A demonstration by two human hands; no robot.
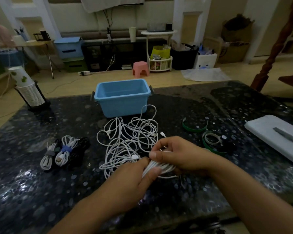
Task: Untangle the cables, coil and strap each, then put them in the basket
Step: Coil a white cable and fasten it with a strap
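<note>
Half-wound coil held just in front of the white tangle

Both the left hand (134, 176) and right hand (178, 154) clamp a white coil (159, 167); its tail likely runs into the tangle (128, 137) before the blue basket (123, 97), so pulling may tighten knots or spring the loops loose.

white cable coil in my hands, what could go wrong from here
1. The coil gripped by the left hand and right hand seems to run on into the loose tangle; pulling may tighten knots.
2. The green straps lie off to the right; reaching with one hand could let the loops spring open.
3. The blue basket looks empty; the strapped bundles could be forgotten.
</note>
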